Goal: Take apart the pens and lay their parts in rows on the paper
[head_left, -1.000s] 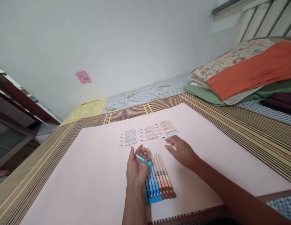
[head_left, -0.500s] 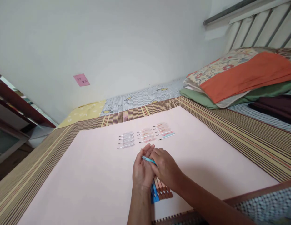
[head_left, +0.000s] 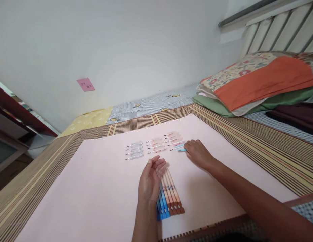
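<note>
Near the end of the rightmost group, my right hand [head_left: 198,153] pinches a slim light-blue pen part [head_left: 181,150] low over the pink sheet. My left hand [head_left: 150,178] is cupped with its palm up and fingers apart, just above the pen barrels. Something pale and see-through by its fingertips is too faint to make out. Under and beside it lie several blue pen barrels [head_left: 163,201] and several peach-and-brown pen barrels [head_left: 174,195], side by side. Beyond the hands are dark-tipped pen refills in three groups: grey ones [head_left: 134,150], reddish ones [head_left: 156,146] and more reddish ones [head_left: 173,137].
The pink sheet [head_left: 78,195] lies on a striped mat [head_left: 247,144]. Folded bedding [head_left: 267,84] in orange, floral and green is piled at the right. Behind stands a pale wall [head_left: 136,50] with a pink note [head_left: 85,84] stuck on it.
My hands have parted. My right hand has moved away to the right and forward with the light-blue part, toward the rightmost refills. My left hand stays near the barrels, which now show more.
</note>
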Demonstrator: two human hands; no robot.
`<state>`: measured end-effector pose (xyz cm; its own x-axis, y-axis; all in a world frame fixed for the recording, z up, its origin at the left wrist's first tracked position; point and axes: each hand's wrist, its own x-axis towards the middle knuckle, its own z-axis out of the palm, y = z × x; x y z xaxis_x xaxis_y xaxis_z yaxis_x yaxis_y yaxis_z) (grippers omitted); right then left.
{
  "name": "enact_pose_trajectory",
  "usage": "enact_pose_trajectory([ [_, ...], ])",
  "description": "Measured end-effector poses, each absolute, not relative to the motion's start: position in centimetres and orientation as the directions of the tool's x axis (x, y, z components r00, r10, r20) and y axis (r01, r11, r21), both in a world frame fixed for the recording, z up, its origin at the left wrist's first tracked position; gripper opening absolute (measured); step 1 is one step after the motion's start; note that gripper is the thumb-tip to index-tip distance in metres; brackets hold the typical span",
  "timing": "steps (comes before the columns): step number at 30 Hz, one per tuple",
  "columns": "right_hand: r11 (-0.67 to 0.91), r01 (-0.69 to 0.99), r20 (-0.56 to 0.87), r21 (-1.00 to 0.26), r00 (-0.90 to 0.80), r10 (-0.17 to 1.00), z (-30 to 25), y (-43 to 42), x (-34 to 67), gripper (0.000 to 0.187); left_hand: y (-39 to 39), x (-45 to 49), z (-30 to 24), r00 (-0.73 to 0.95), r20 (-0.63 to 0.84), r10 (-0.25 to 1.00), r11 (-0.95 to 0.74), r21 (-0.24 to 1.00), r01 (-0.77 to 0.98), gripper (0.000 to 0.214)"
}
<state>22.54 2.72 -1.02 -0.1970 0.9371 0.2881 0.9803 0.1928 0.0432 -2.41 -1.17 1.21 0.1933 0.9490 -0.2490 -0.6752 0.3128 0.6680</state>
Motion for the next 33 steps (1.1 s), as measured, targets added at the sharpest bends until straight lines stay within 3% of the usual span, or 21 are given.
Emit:
enact_pose_trajectory([
  [24, 0.231, 0.972, 0.381, 0.044, -0.23, 0.896, -3.8, 5.0, 22.8, 0.024, -1.3, -2.2, 1.0, 0.191, -0.27, 0.944, 0.324, 0.647, -0.69, 0.028],
  [33, 0.23, 0.973, 0.387, -0.02, -0.205, 0.899, -3.8, 5.0, 22.7, 0.02, -1.4, -2.1, 1.4, 0.177, -0.299, 0.938, 0.335, 0.648, -0.684, 0.026],
])
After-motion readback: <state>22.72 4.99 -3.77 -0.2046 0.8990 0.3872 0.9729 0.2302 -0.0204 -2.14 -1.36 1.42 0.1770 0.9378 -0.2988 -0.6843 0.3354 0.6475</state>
